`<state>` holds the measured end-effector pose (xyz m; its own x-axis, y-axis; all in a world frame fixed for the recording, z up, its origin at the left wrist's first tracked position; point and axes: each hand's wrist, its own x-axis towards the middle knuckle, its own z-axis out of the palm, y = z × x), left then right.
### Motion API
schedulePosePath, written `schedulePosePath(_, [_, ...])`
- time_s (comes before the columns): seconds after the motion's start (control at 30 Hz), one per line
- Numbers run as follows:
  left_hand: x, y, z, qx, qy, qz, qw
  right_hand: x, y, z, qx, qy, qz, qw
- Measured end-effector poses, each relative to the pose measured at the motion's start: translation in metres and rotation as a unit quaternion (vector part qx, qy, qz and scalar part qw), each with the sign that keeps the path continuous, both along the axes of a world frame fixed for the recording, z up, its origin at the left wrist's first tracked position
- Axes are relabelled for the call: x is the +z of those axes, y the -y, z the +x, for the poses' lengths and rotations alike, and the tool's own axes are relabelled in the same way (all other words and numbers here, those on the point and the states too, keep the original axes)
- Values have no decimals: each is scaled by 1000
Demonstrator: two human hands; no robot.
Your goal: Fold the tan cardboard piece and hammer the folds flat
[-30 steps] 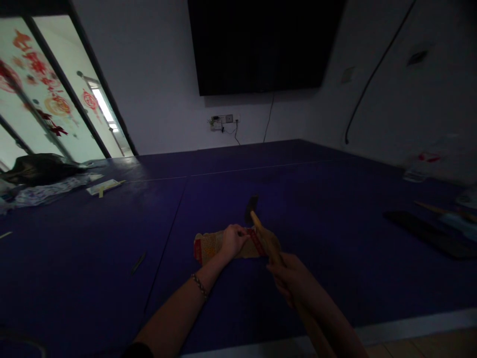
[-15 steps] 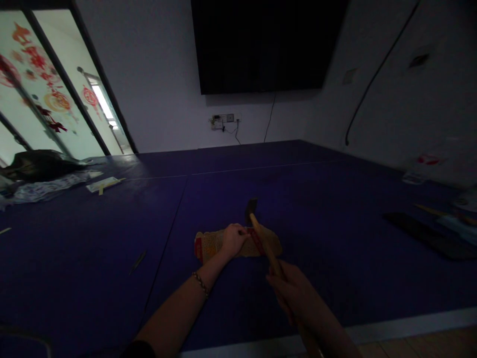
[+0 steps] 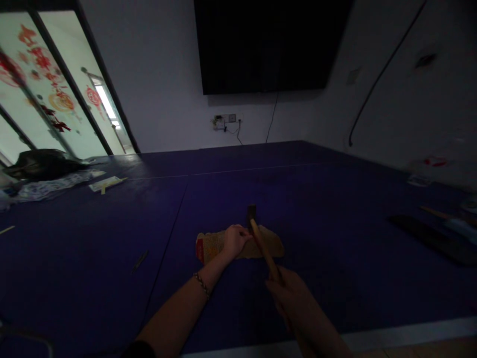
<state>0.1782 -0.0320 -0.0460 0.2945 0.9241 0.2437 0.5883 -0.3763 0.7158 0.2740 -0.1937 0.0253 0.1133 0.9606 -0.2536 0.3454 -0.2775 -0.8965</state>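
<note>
A flat brown cardboard piece [image 3: 274, 243] with a red printed end lies on the dark blue surface [image 3: 313, 199]. My left hand [image 3: 235, 240] rests on its middle with the fingers pinched together; what they hold, if anything, is too small to make out. Wrapped round the wooden handle of a hammer [image 3: 263, 246] is my right hand [image 3: 288, 293]. The dark hammer head is just beyond and beside my left fingertips, over the far edge of the cardboard.
A thin dark tool [image 3: 139, 262] lies to the left. A black bag [image 3: 44, 164] and a white card [image 3: 107, 184] are at the far left. On the right is a long dark flat object [image 3: 430, 238]. A black screen [image 3: 268, 44] hangs on the wall.
The hammer head has dropped slightly towards my left fingertips and the cardboard. My left hand stays on the cardboard. The whole view has shifted a little.
</note>
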Motion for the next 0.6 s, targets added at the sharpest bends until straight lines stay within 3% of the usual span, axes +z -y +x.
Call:
schedulePosePath(0.47, [-2,-2,0,-3,1,6,1000,-6,0,0,4,10,29,1000])
schedulePosePath(0.6, [-2,-2,0,-5,-2,9,1000,-9,0,-1,-10,6,2,1000])
